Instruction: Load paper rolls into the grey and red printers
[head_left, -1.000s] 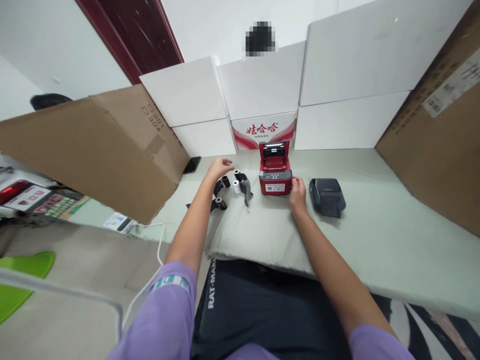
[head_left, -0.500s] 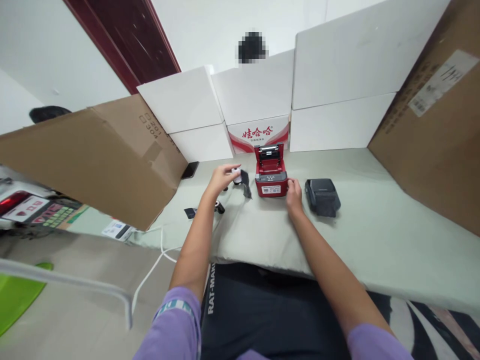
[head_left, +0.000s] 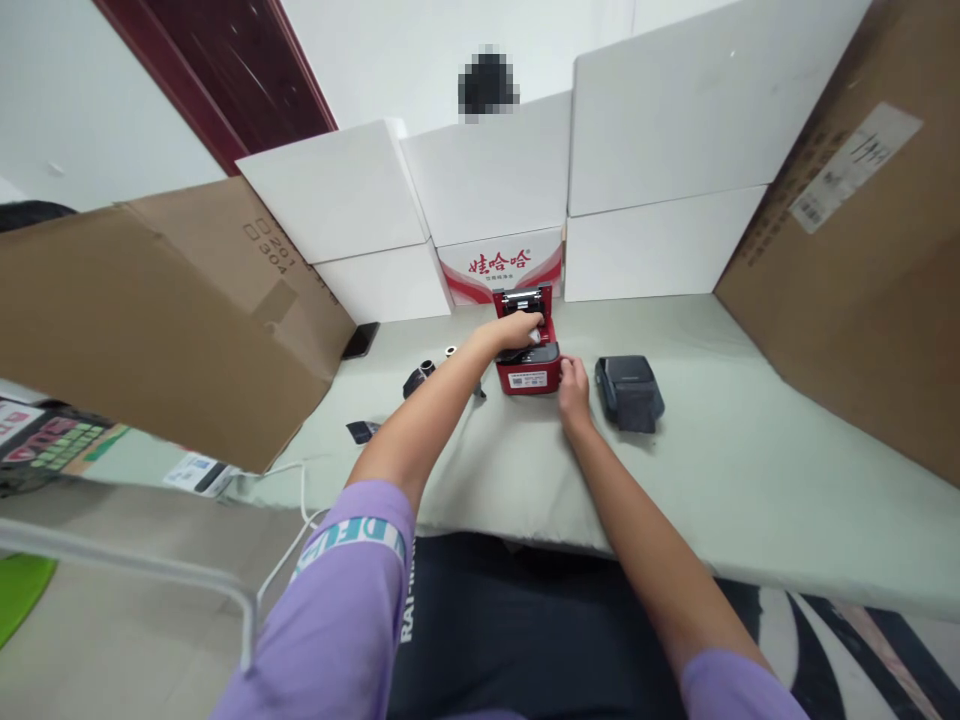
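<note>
A small red label printer (head_left: 528, 381) stands on the table with its lid raised. My left hand (head_left: 519, 328) reaches into its open compartment, fingers closed on a small white roll (head_left: 535, 337), mostly hidden under the fingers. On the printer's right side, my right hand (head_left: 574, 385) grips the casing with bent fingers. Left of the printer, partly behind my left forearm, lie a dark roll (head_left: 417, 380) and a roll with a white core (head_left: 451, 351). A dark strip (head_left: 478, 391) shows beyond the forearm.
A black portable printer (head_left: 628, 390) sits right of my right hand. A phone (head_left: 361, 341) lies by the left cardboard panel (head_left: 187, 310); a dark label piece (head_left: 361, 431) lies nearer. White boxes (head_left: 495, 165) wall the back, brown cardboard (head_left: 855, 260) the right. A white cable (head_left: 303, 490) hangs at the left edge.
My left hand has moved right, from the rolls into the open red printer, carrying the white roll. My right hand stays at the printer's side. The view has shifted slightly.
</note>
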